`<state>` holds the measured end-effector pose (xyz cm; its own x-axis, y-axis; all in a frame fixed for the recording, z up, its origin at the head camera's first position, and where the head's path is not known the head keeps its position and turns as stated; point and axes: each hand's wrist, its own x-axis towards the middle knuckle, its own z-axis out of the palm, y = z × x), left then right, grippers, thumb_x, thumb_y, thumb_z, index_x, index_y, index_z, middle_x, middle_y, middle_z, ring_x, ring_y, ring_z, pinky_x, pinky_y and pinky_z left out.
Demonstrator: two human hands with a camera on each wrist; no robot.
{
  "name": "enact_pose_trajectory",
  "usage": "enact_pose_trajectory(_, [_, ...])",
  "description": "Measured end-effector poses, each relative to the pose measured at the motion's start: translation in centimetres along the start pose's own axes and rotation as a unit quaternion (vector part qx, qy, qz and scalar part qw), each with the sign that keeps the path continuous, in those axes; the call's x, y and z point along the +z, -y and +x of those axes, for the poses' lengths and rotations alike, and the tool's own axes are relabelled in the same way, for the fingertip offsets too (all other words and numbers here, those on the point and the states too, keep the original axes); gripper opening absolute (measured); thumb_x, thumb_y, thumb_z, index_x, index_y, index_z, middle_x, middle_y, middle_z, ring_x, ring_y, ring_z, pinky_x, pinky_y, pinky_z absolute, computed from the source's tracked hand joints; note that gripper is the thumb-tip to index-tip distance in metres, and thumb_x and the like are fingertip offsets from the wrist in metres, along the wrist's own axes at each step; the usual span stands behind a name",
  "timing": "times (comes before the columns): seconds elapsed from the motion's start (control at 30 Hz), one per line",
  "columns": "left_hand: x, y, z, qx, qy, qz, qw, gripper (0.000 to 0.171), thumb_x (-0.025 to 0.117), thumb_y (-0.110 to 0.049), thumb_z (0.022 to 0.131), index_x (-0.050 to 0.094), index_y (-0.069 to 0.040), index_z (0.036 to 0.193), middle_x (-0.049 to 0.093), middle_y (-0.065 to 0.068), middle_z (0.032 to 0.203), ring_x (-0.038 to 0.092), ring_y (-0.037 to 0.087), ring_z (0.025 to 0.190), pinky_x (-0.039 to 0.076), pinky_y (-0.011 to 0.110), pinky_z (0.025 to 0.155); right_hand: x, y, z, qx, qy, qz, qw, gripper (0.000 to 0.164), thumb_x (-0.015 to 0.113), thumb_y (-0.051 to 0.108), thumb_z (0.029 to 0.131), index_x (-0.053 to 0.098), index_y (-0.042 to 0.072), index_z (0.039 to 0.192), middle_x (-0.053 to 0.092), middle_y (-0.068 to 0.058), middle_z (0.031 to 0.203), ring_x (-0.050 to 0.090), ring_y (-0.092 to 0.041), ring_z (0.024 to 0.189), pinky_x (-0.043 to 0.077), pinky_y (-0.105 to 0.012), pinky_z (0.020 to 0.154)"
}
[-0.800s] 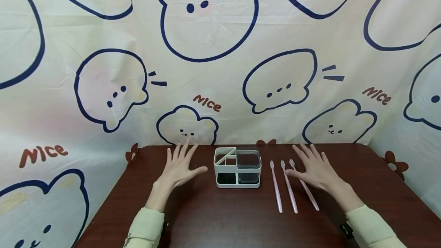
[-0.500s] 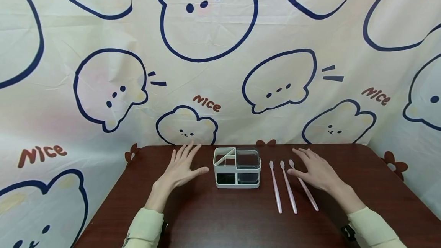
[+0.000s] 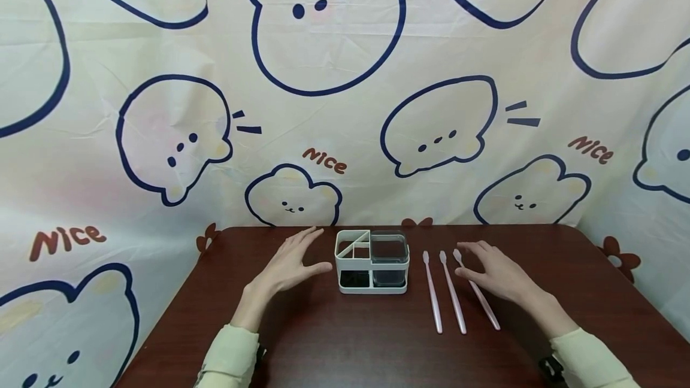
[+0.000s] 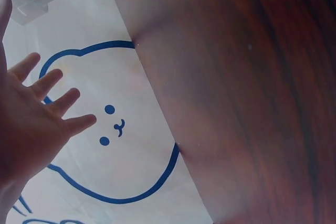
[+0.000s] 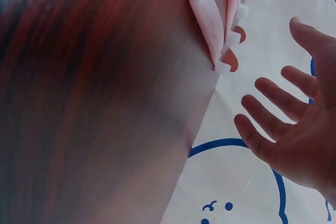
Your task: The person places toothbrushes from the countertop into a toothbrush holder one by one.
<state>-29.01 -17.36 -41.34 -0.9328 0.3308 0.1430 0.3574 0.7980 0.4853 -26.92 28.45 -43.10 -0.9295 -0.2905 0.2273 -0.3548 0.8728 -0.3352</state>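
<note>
A pale white toothbrush holder (image 3: 373, 267) with divided compartments and a clear cup stands mid-table in the head view. To its right lie three pink toothbrushes: the left one (image 3: 433, 295), the middle one (image 3: 454, 296) and the right one (image 3: 486, 305). My left hand (image 3: 286, 265) hovers left of the holder, thumb pointing at it, fingers extended and holding nothing. My right hand (image 3: 498, 273) is over the right toothbrush, hiding part of it, with relaxed fingers and nothing in its grasp. The right wrist view shows its spread fingers (image 5: 270, 98) apart from the toothbrushes.
The dark brown wooden table (image 3: 350, 346) ends at a cloth backdrop (image 3: 356, 118) printed with blue bear outlines. Similar cloth hangs at both sides. Light green sleeves (image 3: 229, 352) cover both forearms.
Both hands' fingers have drawn closer together and lowered slightly. The left hand has shifted a little right, toward the holder; the right hand slightly right. Holder and toothbrushes stay put.
</note>
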Motion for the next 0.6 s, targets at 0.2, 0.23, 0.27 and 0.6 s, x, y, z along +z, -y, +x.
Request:
enact_pose_trajectory(0.2, [0.2, -0.4, 0.2, 0.003, 0.010, -0.039, 0.9992, 0.088, 0.067, -0.063, 0.083, 0.033, -0.026, 0.155, 0.032, 0.004, 0.161, 0.026, 0.032, 0.149, 0.026, 0.064, 0.116, 0.2, -0.2, 0.0, 0.008, 0.016, 0.056, 0.998, 0.056, 0.070, 0.037, 0.092, 0.055, 0.006, 0.136, 0.061, -0.016, 0.124, 0.061, -0.031, 0.110, 0.054, -0.051, 0.087])
enact_pose_trajectory(0.23, [0.2, -0.5, 0.3, 0.004, 0.009, -0.041, 0.9991, 0.088, 0.067, -0.063, 0.083, 0.033, -0.026, 0.155, 0.033, 0.004, 0.161, 0.026, 0.031, 0.149, 0.027, 0.064, 0.115, 0.2, -0.2, 0.0, 0.012, 0.018, 0.063, 0.998, 0.056, 0.070, 0.037, 0.092, 0.055, 0.007, 0.136, 0.061, -0.014, 0.123, 0.061, -0.028, 0.108, 0.054, -0.048, 0.086])
enact_pose_trajectory(0.27, [0.3, -0.5, 0.3, 0.006, 0.010, -0.042, 0.9991, 0.088, 0.067, -0.063, 0.083, 0.033, -0.027, 0.155, 0.032, 0.003, 0.161, 0.026, 0.030, 0.149, 0.027, 0.064, 0.115, 0.2, -0.3, 0.0, 0.011, 0.020, 0.067, 0.997, 0.056, 0.071, 0.037, 0.092, 0.055, 0.007, 0.136, 0.061, -0.013, 0.121, 0.061, -0.026, 0.106, 0.054, -0.046, 0.084])
enact_pose_trajectory(0.6, [0.7, -1.3, 0.8, 0.006, 0.024, -0.068, 0.9974, 0.091, 0.069, -0.064, 0.081, 0.031, -0.028, 0.156, 0.031, 0.001, 0.161, 0.028, 0.028, 0.148, 0.030, 0.060, 0.116, -0.1, -0.8, -0.2, 0.001, 0.054, 0.102, 0.993, 0.061, 0.070, 0.040, 0.091, 0.053, 0.005, 0.139, 0.063, -0.010, 0.114, 0.057, -0.015, 0.091, 0.049, -0.027, 0.072])
